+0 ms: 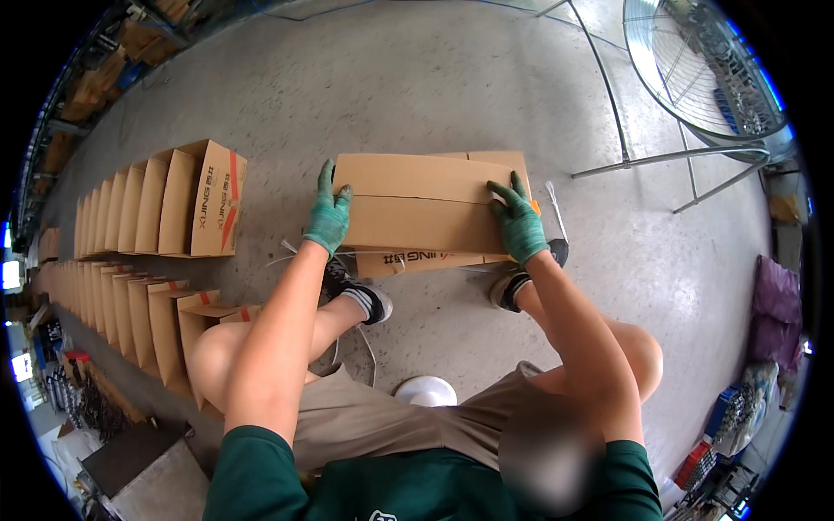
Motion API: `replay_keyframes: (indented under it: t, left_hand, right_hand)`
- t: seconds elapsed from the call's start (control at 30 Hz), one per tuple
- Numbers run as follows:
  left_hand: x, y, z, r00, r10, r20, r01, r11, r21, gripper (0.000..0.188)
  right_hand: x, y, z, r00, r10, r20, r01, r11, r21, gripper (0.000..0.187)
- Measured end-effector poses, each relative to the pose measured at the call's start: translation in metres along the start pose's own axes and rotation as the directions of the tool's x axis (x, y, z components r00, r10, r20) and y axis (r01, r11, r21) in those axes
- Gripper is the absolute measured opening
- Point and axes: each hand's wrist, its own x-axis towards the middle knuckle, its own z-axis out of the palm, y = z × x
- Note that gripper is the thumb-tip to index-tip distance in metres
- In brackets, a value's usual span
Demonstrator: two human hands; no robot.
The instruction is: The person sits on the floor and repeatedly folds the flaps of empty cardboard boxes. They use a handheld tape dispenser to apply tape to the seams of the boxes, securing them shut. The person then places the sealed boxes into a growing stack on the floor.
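Observation:
A closed brown cardboard box (pixel 417 221) lies in front of me between my feet, its top flaps meeting along a middle seam. My left hand (pixel 330 217), in a green glove, grips its left end with the fingers along the side and the thumb at the top edge. At the right end, my right hand (pixel 519 221), gloved too, presses its fingers and thumb onto the top and corner. A bit of something orange (pixel 536 208) shows beside that hand; its kind is unclear. Beneath and behind this box sits another cardboard box (pixel 497 159), mostly hidden.
Two rows of open cardboard boxes (pixel 178 204) stand on the floor to my left. White straps (pixel 556 208) lie near my feet. A large fan (pixel 704 74) on a metal stand is at the far right. Beneath me is a white round stool (pixel 426 391).

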Motion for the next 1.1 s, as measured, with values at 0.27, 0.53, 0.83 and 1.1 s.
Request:
replay_keyframes:
  t: [0.27, 0.53, 0.83, 1.1]
  left_hand:
    - [0.009, -0.009, 0.005, 0.999, -0.009, 0.053, 0.008, 1.0, 0.019, 0.066]
    - [0.011, -0.011, 0.007, 0.998, -0.014, 0.067, 0.017, 0.999, -0.038, 0.059]
    - [0.012, -0.011, 0.009, 0.998, 0.042, 0.041, -0.043, 0.999, 0.006, 0.058]
    - [0.006, -0.014, 0.001, 1.0, -0.009, -0.02, 0.01, 0.999, 0.047, 0.057]
  right_hand:
    - [-0.003, 0.002, 0.003, 0.99, 0.14, 0.011, -0.138, 0.959, 0.248, 0.074]
    - [0.036, 0.082, -0.047, 0.907, 0.404, 0.121, -0.416, 0.905, 0.095, 0.048]
    - [-0.002, 0.175, 0.049, 0.774, 0.579, -0.257, -0.617, 0.781, -0.097, 0.042]
    - [0.055, 0.069, -0.068, 0.938, 0.32, -0.133, -0.209, 0.828, 0.521, 0.051]
